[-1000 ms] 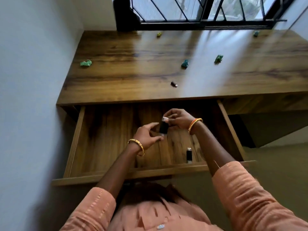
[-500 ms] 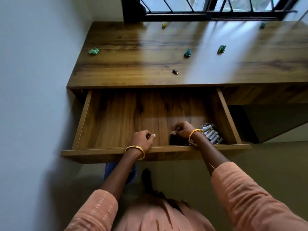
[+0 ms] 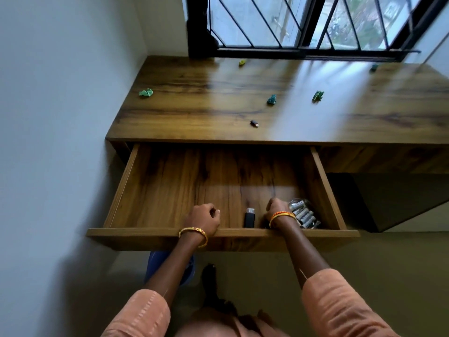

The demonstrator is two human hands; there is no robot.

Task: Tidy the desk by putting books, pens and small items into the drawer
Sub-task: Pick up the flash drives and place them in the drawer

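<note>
The wooden drawer [image 3: 323,181] is pulled out under the desk [image 3: 194,113]. A small black item with a silver cap [image 3: 249,217] lies free on the drawer floor near the front, between my hands. My left hand [image 3: 204,221] rests at the drawer's front edge, fingers curled, with nothing in it. My right hand [image 3: 277,210] is inside the drawer just right of the black item, fingers curled, with nothing visible in its grip. A clear pack of batteries [image 3: 305,215] lies right beside my right wrist. Another small black item [image 3: 254,123] sits on the desk top.
Several crumpled green paper bits lie on the desk: one far left [image 3: 146,92], two mid-desk [image 3: 271,99] [image 3: 317,96], others by the barred window [image 3: 315,25]. A wall runs close along the left. A blue object [image 3: 155,261] is on the floor below the drawer.
My right hand carried the capped black item down to the drawer's front and let go; it now lies free. My left hand drew back to the front edge. The view tilted upward.
</note>
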